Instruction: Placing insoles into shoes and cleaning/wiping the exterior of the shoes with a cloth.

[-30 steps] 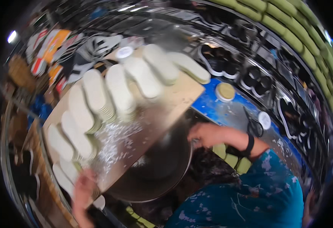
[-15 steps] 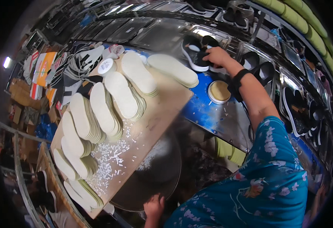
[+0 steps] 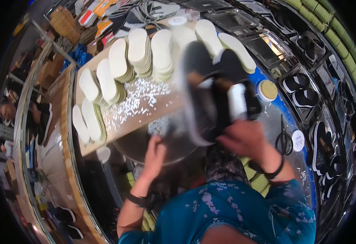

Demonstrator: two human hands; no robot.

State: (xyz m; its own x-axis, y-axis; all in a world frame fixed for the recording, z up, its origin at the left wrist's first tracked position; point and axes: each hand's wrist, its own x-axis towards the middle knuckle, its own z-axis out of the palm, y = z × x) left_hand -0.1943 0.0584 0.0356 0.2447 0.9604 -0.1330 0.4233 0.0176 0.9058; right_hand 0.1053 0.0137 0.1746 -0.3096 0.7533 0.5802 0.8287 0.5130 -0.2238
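Observation:
A pair of black shoes [image 3: 215, 103] with white soles is held up in front of me, smeared by motion. My right hand [image 3: 247, 138] grips the pair at its near end; the fingertips are partly hidden. My left hand [image 3: 155, 156] is raised over the near rim of a dark round basin [image 3: 174, 156], empty, its fingers loosely apart. Beyond the hands, stacks of cream insoles [image 3: 139, 46] stand in a row on a tilted wooden board [image 3: 92, 147]. Small white bits [image 3: 139, 95] lie scattered on the board and inside the basin.
Right of the shoes are a round tub with a yellowish top [image 3: 267, 90], black scissors [image 3: 284, 140] and a white-lidded tub [image 3: 297, 140] on a blue-edged bench. Racks carry more black shoes [image 3: 299, 89] at the right. A metal rail [image 3: 70, 134] runs along the left.
My right hand has lifted the black shoes off the far bench and carried them toward me, over the basin. The left hand has come up. My view has turned rightward.

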